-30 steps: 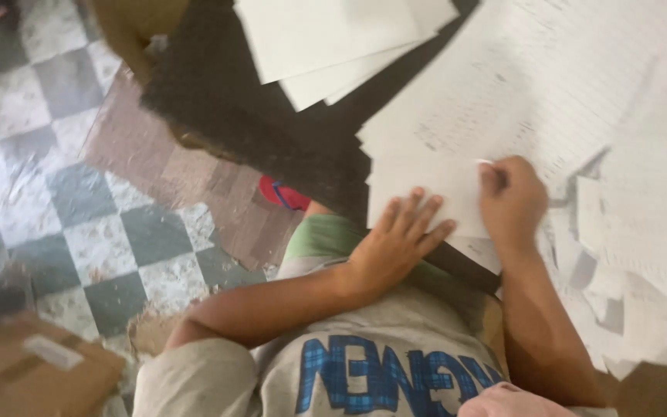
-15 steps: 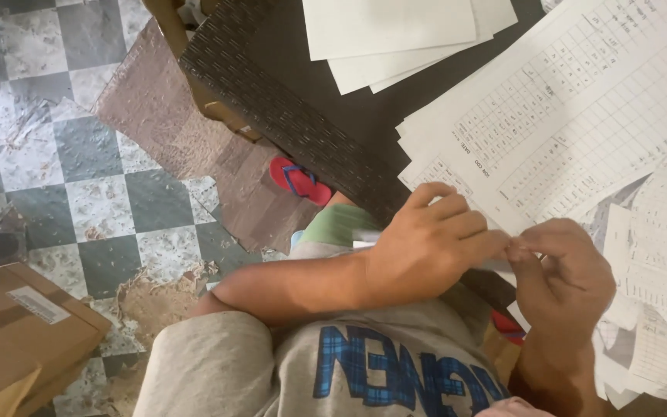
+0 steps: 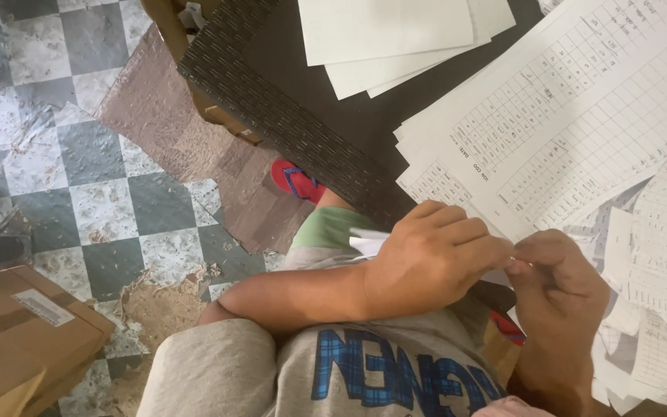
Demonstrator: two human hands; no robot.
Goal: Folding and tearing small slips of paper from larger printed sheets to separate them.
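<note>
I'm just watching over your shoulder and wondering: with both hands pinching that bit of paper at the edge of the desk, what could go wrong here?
The left hand and right hand meet fingertip to fingertip on a small white paper piece; it could tear unevenly. The stack of printed forms overhangs the dark table edge near the wrists, so a nudge might slide sheets onto the tiled floor.

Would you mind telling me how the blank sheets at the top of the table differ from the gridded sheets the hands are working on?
The blank sheets are plain white, while the gridded sheets carry ruled tables filled with small entries. The blank sheets lie away from both hands; the gridded sheets reach down to the left hand and right hand, which pinch a paper edge between them. Both are loosely fanned stacks of white paper on the dark table.
</note>
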